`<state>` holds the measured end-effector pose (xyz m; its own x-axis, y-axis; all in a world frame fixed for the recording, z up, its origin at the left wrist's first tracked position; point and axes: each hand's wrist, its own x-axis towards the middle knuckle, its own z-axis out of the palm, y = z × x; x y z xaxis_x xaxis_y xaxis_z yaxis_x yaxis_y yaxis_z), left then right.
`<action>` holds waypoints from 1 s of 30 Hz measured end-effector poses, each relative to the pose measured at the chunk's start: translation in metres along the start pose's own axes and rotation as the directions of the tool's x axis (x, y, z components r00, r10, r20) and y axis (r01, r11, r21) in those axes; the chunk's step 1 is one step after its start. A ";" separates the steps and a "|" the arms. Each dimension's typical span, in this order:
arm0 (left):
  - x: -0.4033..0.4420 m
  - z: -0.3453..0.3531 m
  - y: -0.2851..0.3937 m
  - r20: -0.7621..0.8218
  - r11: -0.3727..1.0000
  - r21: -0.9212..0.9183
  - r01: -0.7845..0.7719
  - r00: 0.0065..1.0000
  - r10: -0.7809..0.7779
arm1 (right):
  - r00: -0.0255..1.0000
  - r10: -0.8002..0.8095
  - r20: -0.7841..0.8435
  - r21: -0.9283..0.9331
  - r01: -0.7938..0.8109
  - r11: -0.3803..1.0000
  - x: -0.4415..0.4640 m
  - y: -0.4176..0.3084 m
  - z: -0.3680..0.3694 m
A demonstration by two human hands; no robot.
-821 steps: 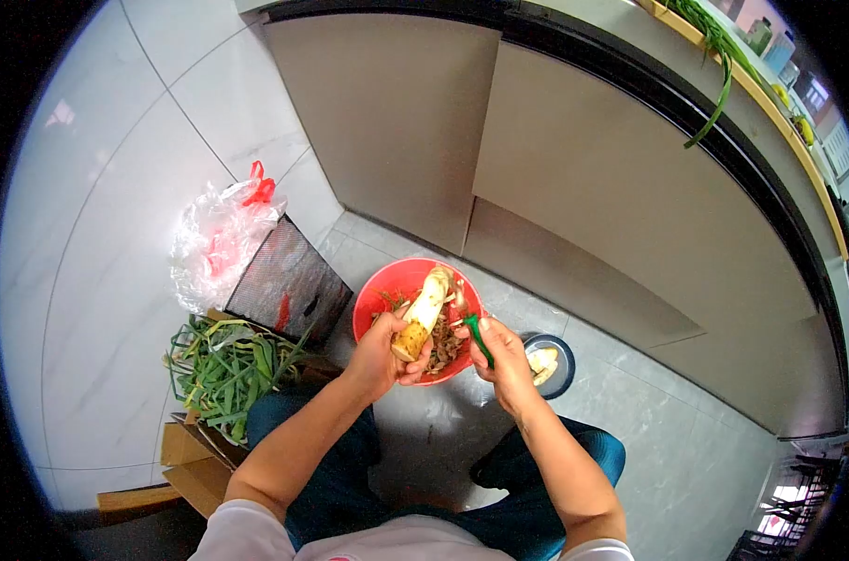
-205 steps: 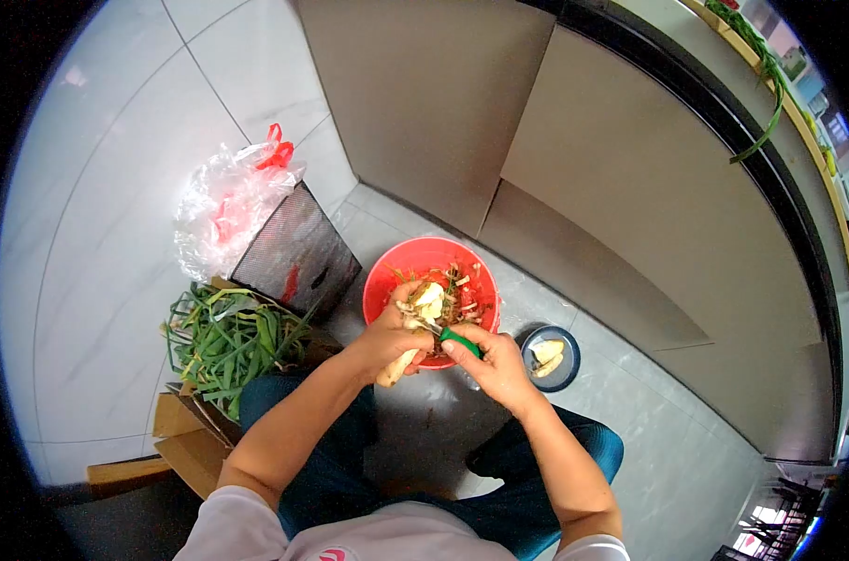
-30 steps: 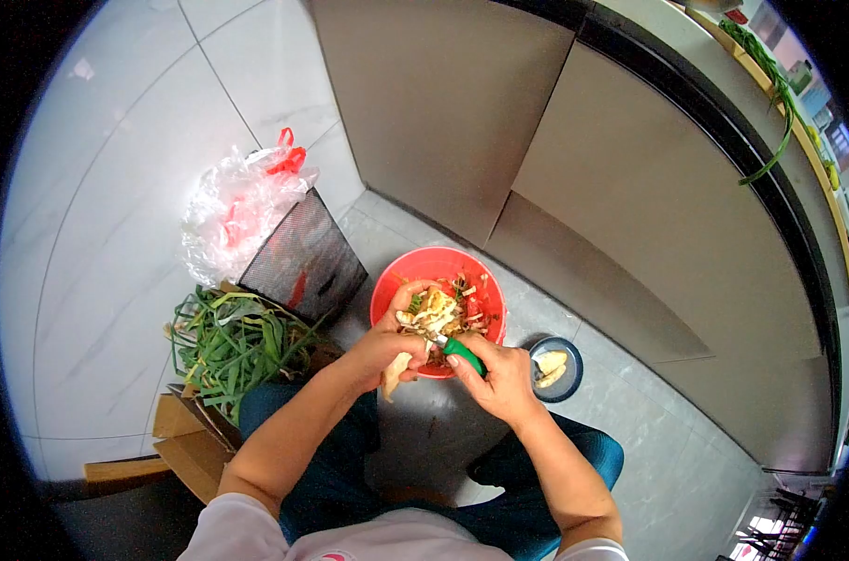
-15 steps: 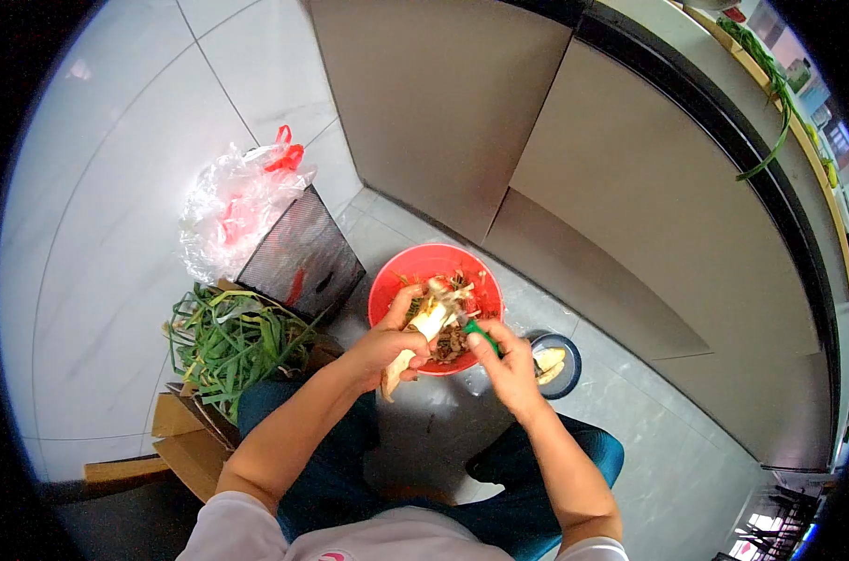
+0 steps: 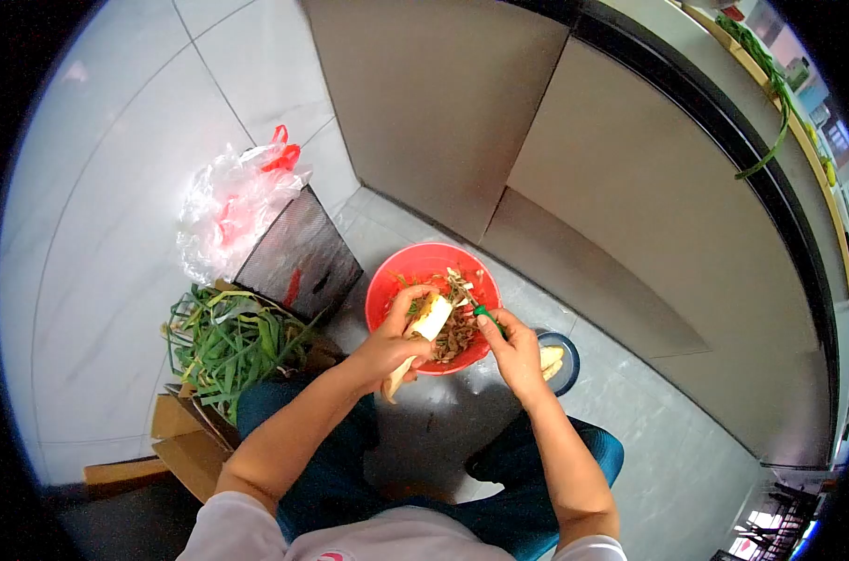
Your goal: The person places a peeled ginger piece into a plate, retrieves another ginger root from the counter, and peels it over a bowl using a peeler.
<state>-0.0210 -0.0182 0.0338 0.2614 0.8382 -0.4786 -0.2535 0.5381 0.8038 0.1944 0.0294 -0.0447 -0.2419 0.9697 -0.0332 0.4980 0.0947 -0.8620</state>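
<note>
My left hand [image 5: 396, 344] is wrapped round a long pale vegetable that looks like a bamboo shoot [image 5: 431, 318]. Its cut, whitish end points up and away from me, and a tapering end [image 5: 398, 379] sticks out below my palm. In my right hand [image 5: 516, 353] is a small green-handled knife [image 5: 482, 312], its thin blade apart from the shoot and blurred beside pale scraps. Both hands are over the near side of a red basin [image 5: 381, 297], which holds brown and pale peelings [image 5: 459, 337].
Right of the basin, a dark-rimmed bowl [image 5: 570, 369] holds pale yellow pieces [image 5: 551, 360]. To the left stand a mesh bin [image 5: 298, 252] with a plastic bag [image 5: 223, 220] and a cardboard box [image 5: 189, 449] with green leaves [image 5: 237, 341]. Grey cabinets [image 5: 621, 196] rise ahead.
The knife has moved slightly right, away from the shoot. The ragged, rooty end has come off the shoot, leaving a clean cut face. My left hand has barely moved.
</note>
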 end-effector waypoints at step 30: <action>0.007 -0.003 0.002 0.229 0.972 -0.225 0.059 0.973 -0.006 | 0.845 0.121 0.520 0.764 -0.524 0.377 -0.003 -0.049 -0.007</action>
<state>-0.0223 -0.0109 0.0311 0.4691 0.7923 -0.3902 -0.4409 0.5929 0.6738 0.1769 0.0238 0.0014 -0.5776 0.7141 -0.3956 -0.3217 -0.6445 -0.6937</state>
